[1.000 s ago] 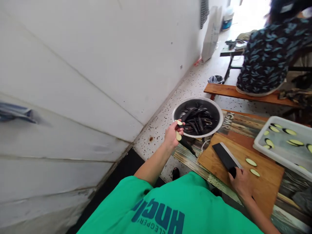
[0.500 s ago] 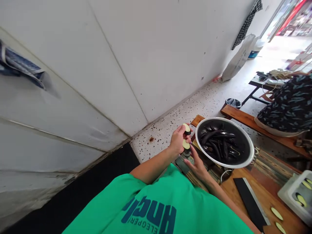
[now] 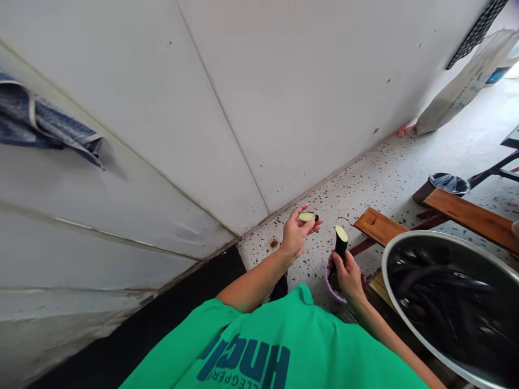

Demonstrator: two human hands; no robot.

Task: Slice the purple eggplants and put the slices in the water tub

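Note:
My left hand (image 3: 295, 233) is closed on a short eggplant piece (image 3: 307, 216), its pale oval cut face turned up. My right hand (image 3: 349, 276) grips a longer dark eggplant (image 3: 341, 244) that stands nearly upright, with a pale cut end on top. The two pieces are apart. Just beneath my right hand shows a container with a purple rim (image 3: 333, 292), mostly hidden by the hand and the eggplant. To the right, a large metal basin (image 3: 390, 275) holds several whole dark eggplants (image 3: 436, 297).
A wooden bench (image 3: 379, 226) stands behind the basin, with another bench (image 3: 466, 216) further right. A lined bin (image 3: 444, 186) sits on the speckled floor. The white wall (image 3: 284, 97) runs close in front. A blue cloth (image 3: 48, 121) hangs at the left.
My hands have moved apart, the left with the short piece, the right with the longer eggplant. The view has swung left, bringing the basin nearer the right edge; the knife and board are out of view.

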